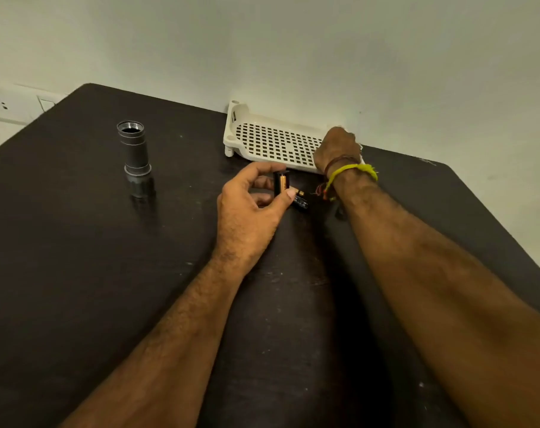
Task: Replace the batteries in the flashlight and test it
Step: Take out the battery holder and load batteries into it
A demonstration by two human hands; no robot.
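The dark grey metal flashlight body (pixel 135 156) stands upright on its head at the far left of the table, its threaded rear end open and facing up — well apart from both hands. It looks stiff and fairly heavy for its size, with smooth ringed sides that could slip, so a grasp around the middle of the barrel seems the safest hold. Nearer the centre, the left hand (pixel 250 208) pinches a small black battery holder (pixel 281 182) between thumb and fingertips, a copper-and-black cylindrical battery seated in it; holder and cell are likely light, hard and easy to fumble. Just beside it on the right, another black-and-copper battery (pixel 300 200) lies on the tabletop. The right hand (pixel 336 149) reaches to the far side, into a white perforated plastic tray (pixel 262 140) set against the pale wall — its fingers are hidden, so I cannot tell whether it holds anything. The dark brown wooden table (pixel 108 273) is matte and scuffed.
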